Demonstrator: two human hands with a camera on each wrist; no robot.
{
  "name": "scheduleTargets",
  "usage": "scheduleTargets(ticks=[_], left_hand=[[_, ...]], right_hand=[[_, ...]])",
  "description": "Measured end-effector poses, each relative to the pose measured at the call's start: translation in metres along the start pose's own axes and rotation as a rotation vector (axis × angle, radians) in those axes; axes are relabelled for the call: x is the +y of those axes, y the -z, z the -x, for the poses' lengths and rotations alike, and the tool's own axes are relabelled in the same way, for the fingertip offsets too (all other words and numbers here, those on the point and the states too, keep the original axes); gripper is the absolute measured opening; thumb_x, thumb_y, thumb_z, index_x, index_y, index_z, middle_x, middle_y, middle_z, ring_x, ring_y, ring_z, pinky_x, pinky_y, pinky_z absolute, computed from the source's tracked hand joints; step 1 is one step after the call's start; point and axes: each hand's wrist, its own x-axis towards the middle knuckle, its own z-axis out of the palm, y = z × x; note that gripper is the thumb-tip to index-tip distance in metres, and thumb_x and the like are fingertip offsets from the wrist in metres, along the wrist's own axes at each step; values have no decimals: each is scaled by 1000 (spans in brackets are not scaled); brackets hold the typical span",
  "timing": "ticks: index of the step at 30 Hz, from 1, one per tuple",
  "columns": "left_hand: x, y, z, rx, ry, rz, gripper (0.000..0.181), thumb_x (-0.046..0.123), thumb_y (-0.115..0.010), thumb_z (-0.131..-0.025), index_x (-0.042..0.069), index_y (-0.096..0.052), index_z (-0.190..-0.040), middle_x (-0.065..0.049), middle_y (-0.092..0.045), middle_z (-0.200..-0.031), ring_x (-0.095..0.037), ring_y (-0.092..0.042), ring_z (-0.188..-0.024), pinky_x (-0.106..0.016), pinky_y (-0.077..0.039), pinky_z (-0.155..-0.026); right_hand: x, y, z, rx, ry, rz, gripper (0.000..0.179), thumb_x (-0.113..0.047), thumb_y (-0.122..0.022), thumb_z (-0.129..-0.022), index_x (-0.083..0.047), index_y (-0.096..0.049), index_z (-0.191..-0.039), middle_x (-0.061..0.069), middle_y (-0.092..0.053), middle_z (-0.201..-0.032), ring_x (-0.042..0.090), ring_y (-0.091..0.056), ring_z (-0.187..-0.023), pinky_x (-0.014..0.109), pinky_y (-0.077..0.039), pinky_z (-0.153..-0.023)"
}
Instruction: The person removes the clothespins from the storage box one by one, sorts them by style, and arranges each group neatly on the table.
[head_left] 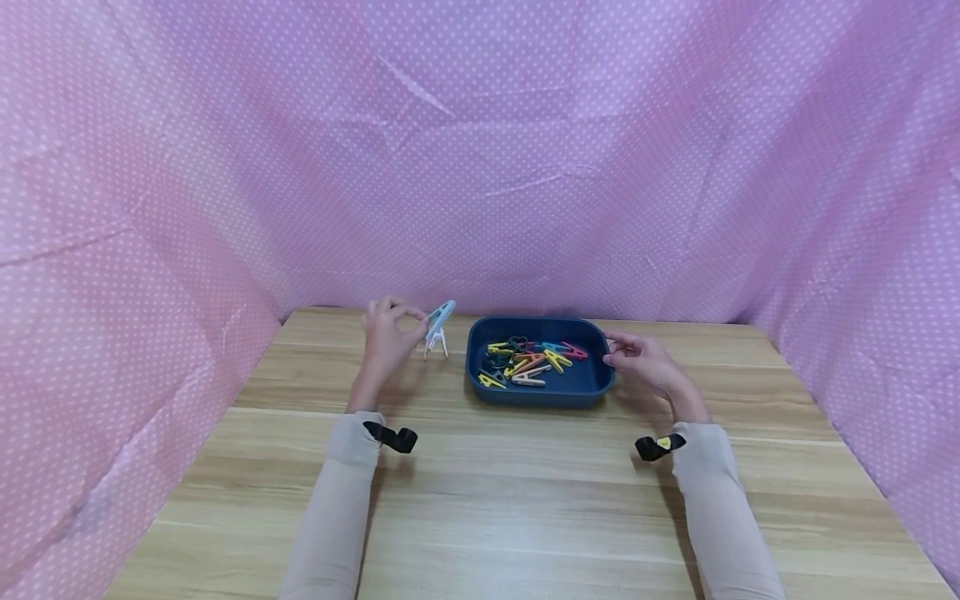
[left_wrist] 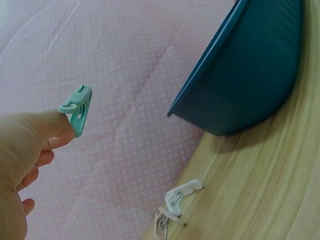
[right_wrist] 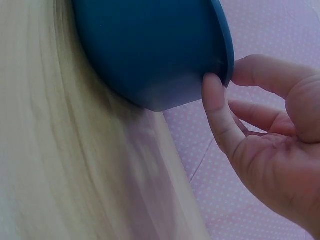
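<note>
**Left of the navy tub, a mint clothespin held aloft**

Beside the left end of the rounded navy plastic tub point(head_left: 544, 399), I have the person's left hand point(head_left: 387, 336) raised over the table point(head_left: 517, 492), thumb and forefinger closed in a pinch on a mint clothespin point(head_left: 442, 317), the other fingers loosely bent. From my head view its long axis slants, the free end pointing up and to the right; I cannot tell which end bites. That view overlaps it with a white clothespin point(left_wrist: 183, 194), but the left wrist camera shows the two apart. The white one stands on the wood, touching a beige clothespin point(left_wrist: 163, 218).

At the tub's right end, the right hand point(head_left: 643, 362) pinches the rim, thumb on the outer wall. The tub's long axis runs left to right, its back rim close to the table's rear edge, where the pink dotted curtain point(head_left: 480, 167) rises. I read a strip of wood between tub and standing pair, broad room in front, and more beyond the right hand. Mixed clothespins point(head_left: 531, 360) lie mostly in the tub's left and middle, pointing every way; its right-front floor shows.
</note>
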Motion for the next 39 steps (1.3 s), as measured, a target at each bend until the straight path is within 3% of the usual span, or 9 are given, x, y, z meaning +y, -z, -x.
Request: scheduleTargets(ticks=[7, 12, 20, 30, 39], left_hand=[[-12, 10, 1, 44, 57, -5, 10, 11, -80, -82, 4, -77, -89, -15, -62, -106, -34, -43, -107, -57, -25, -105], [-29, 15, 5, 55, 78, -29, 11, 11, -78, -83, 2, -77, -89, -16, -61, -105, -36, -42, -107, -58, -23, -107], [-51, 18, 13, 27, 149, -92, 16, 13, -76, -86, 0, -77, -95, -17, -59, -106, -38, -42, -111, -55, -23, -106], [-70, 15, 16, 1, 290, -212, 12, 22, -76, -88, 11, -76, -93, -13, -61, -120, -37, -40, -116, -54, -28, -101], [-80, 8, 16, 6, 271, -242, 16, 24, -78, -87, 9, -75, -91, -13, -59, -114, -34, -41, -111, -55, -22, -106]], right_hand=[[0, 0, 1, -4, 29, -27, 58, 0, -63, -97, 12, -40, -149, -8, -62, -90, -2, -59, -83, 16, -53, -75], [0, 0, 2, -2, 33, -35, 58, 0, -63, -97, 13, -40, -148, -9, -62, -90, -2, -59, -83, 15, -52, -74], [0, 1, 3, -5, 36, -42, 58, 1, -62, -96, 13, -40, -148, -10, -61, -87, -3, -59, -81, 17, -52, -72], [2, 1, 1, -7, 24, -29, 58, -2, -64, -97, 11, -41, -148, -4, -62, -93, -2, -59, -83, 18, -53, -74], [2, 0, -1, -6, 25, -38, 58, 0, -63, -96, 12, -40, -149, -6, -62, -91, -2, -60, -84, 17, -53, -74]])
